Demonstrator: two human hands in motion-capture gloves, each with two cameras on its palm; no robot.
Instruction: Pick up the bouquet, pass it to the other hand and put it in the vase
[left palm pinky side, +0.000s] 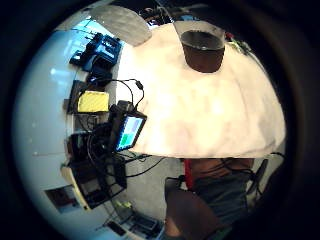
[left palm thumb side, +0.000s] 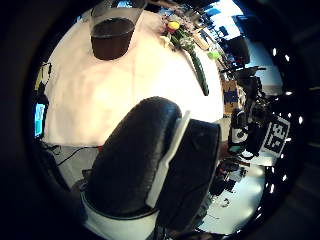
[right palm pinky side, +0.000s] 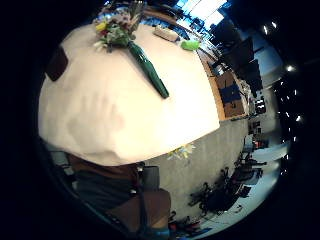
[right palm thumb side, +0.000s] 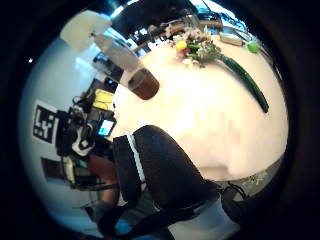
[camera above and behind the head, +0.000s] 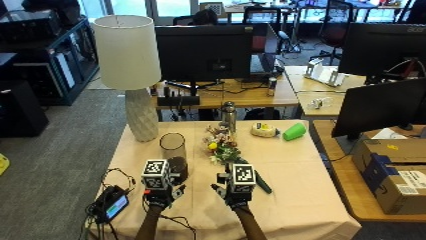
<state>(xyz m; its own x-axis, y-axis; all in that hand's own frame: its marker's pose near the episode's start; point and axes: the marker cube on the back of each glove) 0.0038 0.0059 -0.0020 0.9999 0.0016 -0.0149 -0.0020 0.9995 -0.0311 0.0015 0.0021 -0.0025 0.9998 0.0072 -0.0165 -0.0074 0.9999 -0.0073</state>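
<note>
We found the task not yet begun. The bouquet (camera above and behind the head: 229, 152) lay flat on the cloth-covered bench (camera above and behind the head: 299, 190), its blooms toward the far side and its green wrapped stem running back toward the person, partly hidden in the outside view behind the right hand (camera above and behind the head: 234, 196). The vase (camera above and behind the head: 174, 156), a clear glass with a dark lower part, stood upright on the bench well apart from the flowers, just beyond the left hand (camera above and behind the head: 158, 192).

Both hands hovered above the near half of the bench and held nothing. The right palm views showed the bouquet (right palm pinky side: 131, 50) lying untouched on the cloth, and the left ones showed the vase (left palm pinky side: 202, 50) with nothing in it. As for each grip, we judged the fingers relaxed and spread rather than curled, though the outside view hid much of them.

Everything therefore remained: lifting the bouquet, passing it across, and setting the stem into the vase.
</note>
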